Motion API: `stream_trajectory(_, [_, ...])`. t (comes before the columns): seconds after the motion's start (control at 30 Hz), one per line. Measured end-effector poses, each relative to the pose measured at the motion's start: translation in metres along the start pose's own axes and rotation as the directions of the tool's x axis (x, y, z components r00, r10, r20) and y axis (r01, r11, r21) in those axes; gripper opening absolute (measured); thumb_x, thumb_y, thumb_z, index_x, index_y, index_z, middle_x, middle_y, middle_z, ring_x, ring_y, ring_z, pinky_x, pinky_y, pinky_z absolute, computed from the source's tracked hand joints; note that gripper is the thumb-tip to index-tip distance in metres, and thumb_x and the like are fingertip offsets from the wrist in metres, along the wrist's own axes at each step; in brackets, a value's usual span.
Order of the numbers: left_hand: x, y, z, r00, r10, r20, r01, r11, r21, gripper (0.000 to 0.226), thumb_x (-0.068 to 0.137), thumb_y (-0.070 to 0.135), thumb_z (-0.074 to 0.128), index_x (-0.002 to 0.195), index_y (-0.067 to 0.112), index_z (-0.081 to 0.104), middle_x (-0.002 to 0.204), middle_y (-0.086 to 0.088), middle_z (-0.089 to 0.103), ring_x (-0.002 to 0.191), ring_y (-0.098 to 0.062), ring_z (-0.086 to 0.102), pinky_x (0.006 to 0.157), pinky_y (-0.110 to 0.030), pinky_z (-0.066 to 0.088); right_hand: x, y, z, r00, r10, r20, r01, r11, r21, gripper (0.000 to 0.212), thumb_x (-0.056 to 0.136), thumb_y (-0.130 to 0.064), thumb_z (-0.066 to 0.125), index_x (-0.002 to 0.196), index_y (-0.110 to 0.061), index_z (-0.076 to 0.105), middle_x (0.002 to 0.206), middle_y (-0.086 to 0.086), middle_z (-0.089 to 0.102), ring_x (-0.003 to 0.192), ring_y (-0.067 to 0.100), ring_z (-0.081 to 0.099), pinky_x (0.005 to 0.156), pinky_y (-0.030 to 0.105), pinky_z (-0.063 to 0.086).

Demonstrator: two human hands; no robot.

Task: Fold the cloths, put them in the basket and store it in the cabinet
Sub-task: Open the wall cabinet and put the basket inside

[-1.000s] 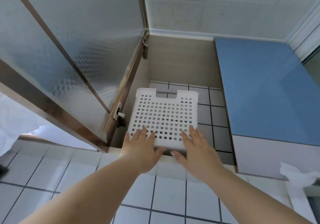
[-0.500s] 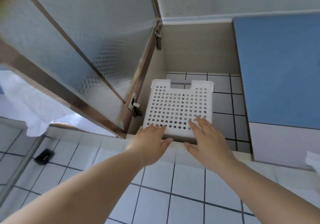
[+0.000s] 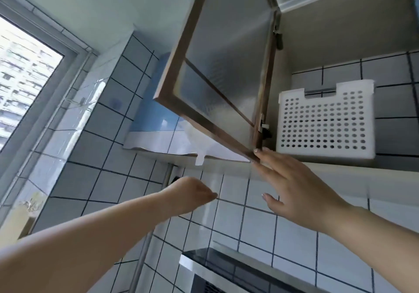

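The basket (image 3: 325,122) sits inside the cabinet (image 3: 353,31), door (image 3: 217,65) wide open. Right hand (image 3: 299,188) spread, fingertips (image 3: 257,151) touching the door's corner; left hand (image 3: 190,194) loosely curled, empty. Only closing looks left.

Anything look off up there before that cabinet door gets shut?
Nothing stands out. The white basket sits upright inside the cabinet; the right hand touches the open door at its lower corner. Cloths aren't visible.

From my feed I see two bare forearms, no sleeves, watch or bracelet-like items visible on what shows. The left hand (image 3: 190,196), at lower centre of the frame, is wide-angle stretched. The right hand (image 3: 301,190), centre right, has short, pale glossy fingernails.
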State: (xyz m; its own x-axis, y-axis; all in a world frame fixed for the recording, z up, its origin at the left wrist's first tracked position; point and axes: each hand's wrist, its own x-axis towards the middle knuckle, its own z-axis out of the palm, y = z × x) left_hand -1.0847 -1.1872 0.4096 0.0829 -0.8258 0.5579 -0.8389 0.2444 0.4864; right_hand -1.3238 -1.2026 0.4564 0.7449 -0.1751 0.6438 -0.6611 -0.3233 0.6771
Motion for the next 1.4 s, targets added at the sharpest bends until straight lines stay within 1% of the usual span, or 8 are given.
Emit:
stream_trajectory(0.17, [-0.012,-0.019,-0.037,0.976,-0.035,-0.217,-0.064,0.900,-0.431,0.080,0.080,0.032,0.072,0.145,0.029,0.025,0.143,0.010,0.040,0.129,-0.016,0.042,0.105,-0.035,0.040,0.028,-0.039,-0.035,0.999,0.038,-0.005,-0.038,0.999,0.013,0.063,0.082,-0.042,0.042,0.136,-0.009,0.048,0.144,0.009,0.044,0.134,0.023,0.040,0.106,0.042,0.038])
stream_trajectory(0.3, [-0.018,0.006,-0.055,0.923,0.106,-0.370,-0.286,0.832,-0.475,0.063,0.087,0.022,0.063,0.140,0.029,0.031,0.116,0.009,0.057,0.090,-0.008,0.057,0.062,-0.014,0.043,0.032,-0.062,-0.052,0.999,0.022,0.049,-0.018,0.997,-0.077,0.065,0.082,-0.045,0.036,0.132,-0.008,0.052,0.143,0.010,0.045,0.134,0.023,0.037,0.108,0.038,0.029])
stream_trajectory(0.43, [-0.020,0.023,-0.057,0.918,0.140,-0.370,-0.339,0.761,-0.553,0.059,0.089,0.018,0.059,0.140,0.030,0.031,0.128,0.004,0.055,0.110,-0.016,0.057,0.081,-0.022,0.040,0.023,-0.065,-0.072,0.994,-0.002,0.110,0.016,0.992,-0.128,0.064,0.083,-0.045,0.039,0.135,-0.009,0.049,0.148,0.009,0.038,0.137,0.020,0.024,0.110,0.035,0.022])
stream_trajectory(0.57, [-0.020,0.031,-0.051,0.907,0.118,-0.404,-0.352,0.739,-0.575,0.059,0.089,0.019,0.058,0.141,0.030,0.031,0.126,0.000,0.056,0.099,-0.018,0.060,0.064,-0.021,0.041,0.012,-0.058,-0.091,0.993,0.047,0.105,-0.033,0.990,-0.136,0.067,0.084,-0.046,0.040,0.140,-0.010,0.042,0.153,0.007,0.031,0.141,0.016,0.018,0.111,0.032,0.014])
stream_trajectory(0.73, [-0.033,0.061,-0.030,0.806,0.257,-0.533,-0.517,0.744,-0.424,0.049,0.090,0.018,0.053,0.135,0.023,0.035,0.115,0.007,0.044,0.108,-0.014,0.046,0.085,-0.024,0.036,-0.001,-0.059,-0.106,0.990,-0.006,0.144,-0.006,0.996,0.084,0.075,0.089,-0.052,0.033,0.151,-0.021,0.005,0.157,-0.012,-0.011,0.139,-0.005,-0.023,0.108,0.009,-0.017])
stream_trajectory(1.07, [-0.016,0.122,0.032,0.541,0.657,-0.525,-0.710,0.692,0.135,0.068,0.087,0.037,0.035,0.149,0.013,0.019,0.146,-0.003,0.031,0.140,-0.017,0.022,0.117,-0.051,0.012,-0.055,-0.023,-0.119,1.000,0.029,-0.007,-0.029,0.999,-0.024,0.070,0.087,-0.034,0.047,0.148,-0.006,0.025,0.158,0.006,0.016,0.146,0.015,0.013,0.117,0.028,0.015])
stream_trajectory(1.2, [-0.007,0.156,0.060,0.526,0.693,-0.494,-0.703,0.681,0.205,0.069,0.086,0.041,0.027,0.147,0.008,0.022,0.143,-0.009,0.042,0.134,-0.025,0.040,0.115,-0.055,0.011,-0.104,0.013,-0.119,0.991,0.137,0.006,-0.135,0.986,-0.097,0.070,0.086,-0.037,0.045,0.148,-0.008,0.025,0.159,0.000,0.015,0.146,0.012,0.014,0.116,0.022,0.012])
stream_trajectory(1.4, [0.016,0.213,0.100,0.572,0.751,-0.331,-0.599,0.657,0.458,0.068,0.096,0.034,0.037,0.149,0.007,0.006,0.147,-0.010,0.026,0.138,-0.026,0.025,0.113,-0.057,-0.008,-0.161,0.074,-0.092,0.946,0.311,0.097,-0.263,0.904,-0.337,0.070,0.084,-0.044,0.039,0.144,-0.010,0.030,0.156,0.006,0.022,0.143,0.019,0.018,0.110,0.032,0.016])
